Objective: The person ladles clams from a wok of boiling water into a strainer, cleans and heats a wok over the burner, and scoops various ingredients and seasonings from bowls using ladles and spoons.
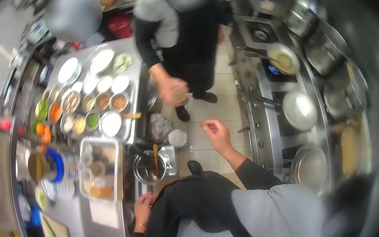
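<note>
My right hand [218,136] is raised over the aisle floor in front of me. Its thumb and fingertips are pinched together; whatever they hold, if anything, is too small to name. Low on the left, my left hand [143,209] hangs beside my dark apron [186,193], close to the counter edge. Its fingers look loosely bent, and nothing shows in them. Facing me stands a co-worker [191,34] in a black apron, whose outstretched hand grips a small round container [179,94]. That container is apart from my right hand.
On the left, a steel counter [128,46] carries bowls of ingredients and a plastic bin [118,154]. A metal pot [150,168] with a wooden-handled utensil stands near my left hand. The stove [257,107] on the right bears several pans, one over a blue flame [273,70].
</note>
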### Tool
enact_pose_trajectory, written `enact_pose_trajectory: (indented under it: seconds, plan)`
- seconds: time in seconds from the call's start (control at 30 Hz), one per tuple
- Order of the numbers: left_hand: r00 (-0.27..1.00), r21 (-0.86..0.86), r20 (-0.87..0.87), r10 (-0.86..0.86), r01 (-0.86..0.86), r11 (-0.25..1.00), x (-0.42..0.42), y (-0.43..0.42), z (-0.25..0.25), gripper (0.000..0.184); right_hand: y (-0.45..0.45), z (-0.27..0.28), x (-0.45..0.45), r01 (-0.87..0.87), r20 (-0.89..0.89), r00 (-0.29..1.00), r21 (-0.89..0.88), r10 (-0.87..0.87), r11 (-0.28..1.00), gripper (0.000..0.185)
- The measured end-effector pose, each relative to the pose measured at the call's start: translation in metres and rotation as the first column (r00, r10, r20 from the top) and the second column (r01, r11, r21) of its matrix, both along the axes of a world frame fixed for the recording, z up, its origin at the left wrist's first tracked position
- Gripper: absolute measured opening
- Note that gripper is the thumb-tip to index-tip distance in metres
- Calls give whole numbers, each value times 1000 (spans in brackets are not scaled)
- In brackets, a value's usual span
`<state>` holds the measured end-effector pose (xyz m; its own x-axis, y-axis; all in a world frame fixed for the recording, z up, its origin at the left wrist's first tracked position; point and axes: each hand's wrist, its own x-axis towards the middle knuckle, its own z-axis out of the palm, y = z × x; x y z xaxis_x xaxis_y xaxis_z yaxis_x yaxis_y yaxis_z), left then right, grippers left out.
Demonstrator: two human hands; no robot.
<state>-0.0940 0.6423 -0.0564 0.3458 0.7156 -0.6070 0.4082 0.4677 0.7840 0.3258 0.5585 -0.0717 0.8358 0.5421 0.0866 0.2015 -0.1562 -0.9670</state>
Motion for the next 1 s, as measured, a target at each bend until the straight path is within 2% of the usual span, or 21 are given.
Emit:
enact_pose_trajectory:
  seconds: [0.03, 0.1, 0.17, 0.23, 0.33, 0.4, 0.47, 0.5, 0.53, 0.57, 0.6, 0.63, 0.67, 0.73, 0.77, 0.83, 0.87, 0.9, 0.93, 0.97, 1.0]
  plan:
    - [993, 74, -55, -100, 104, 992, 12, 10, 1, 31, -13, 2, 22, 63, -4, 998, 12, -63, 998, 17]
    - [976, 108, -99, -194, 204, 973, 35, 23, 10, 30, -42, 18, 74, 380, 21, 923, 97, -383, 920, 16]
    - [954, 137, -122, -274, 290, 947, 46, 39, -7, 29, -62, 71, 148, 548, 228, 759, 283, -610, 787, 18]
    - [927, 128, -157, -341, 362, 923, 77, 52, 5, 25, -76, 143, 201, 474, 188, 682, 623, -706, 623, 22]
    - [934, 80, -153, -323, 338, 938, 114, 57, 33, 25, -90, 227, 245, 268, 299, 362, 874, -883, 406, 21]
    - [965, 51, -40, -258, 260, 964, 131, 54, 54, 25, -85, 278, 251, 14, 281, 259, 955, -924, 295, 24]
    - [962, 62, -49, -270, 273, 960, 127, 60, 51, 26, -64, 316, 272, -149, 310, 229, 948, -923, 282, 25]
    - [955, 68, -50, -294, 297, 953, 125, 64, 50, 27, -45, 328, 292, -114, 320, 214, 947, -923, 301, 29]
    - [958, 71, -40, -282, 285, 956, 128, 64, 57, 27, -28, 334, 333, -37, 463, -11, 886, -886, 463, 39]
    - [975, 41, -11, -224, 224, 974, 134, 60, 68, 26, 4, 345, 377, 131, 616, -149, 788, -773, 602, 51]
    - [987, 1, 7, -163, 163, 987, 131, 50, 72, 26, 53, 337, 435, 374, 727, 220, 553, -651, 744, 66]
    - [988, -11, -2, -153, 153, 988, 119, 38, 74, 26, 80, 310, 455, 484, 622, 445, 438, -644, 757, 81]
    - [991, -4, 4, -136, 136, 991, 118, 37, 74, 26, 84, 297, 456, 504, 503, 572, 408, -648, 761, 93]
    - [992, 29, 39, -123, 122, 992, 111, 41, 62, 27, 81, 273, 419, 496, 530, 496, 478, -688, 725, 89]
    - [991, 33, 53, -125, 123, 992, 103, 41, 55, 27, 75, 248, 385, 416, 650, 424, 479, -631, 773, 81]
    - [992, 35, 69, -109, 107, 994, 89, 32, 42, 28, 58, 166, 293, 163, 707, 577, 392, -409, 905, 72]
    - [985, 77, 42, -166, 162, 984, 86, 27, 46, 28, 41, 101, 238, 205, 809, 521, 190, -272, 960, 72]
    - [984, 72, 36, -175, 172, 983, 77, 22, 45, 28, 13, 30, 186, 40, 618, 780, -212, 102, 976, 77]
    - [975, 91, 43, -217, 213, 973, 70, 21, 41, 27, -30, -44, 124, -8, 631, 753, -280, 190, 960, 82]
    - [964, 110, 53, -262, 256, 961, 65, 18, 39, 27, -89, -104, 64, -172, 523, 769, -386, 369, 906, 82]
    - [958, 107, 54, -282, 276, 955, 64, 12, 42, 27, -141, -109, -1, -265, 212, 874, -544, 436, 796, 72]
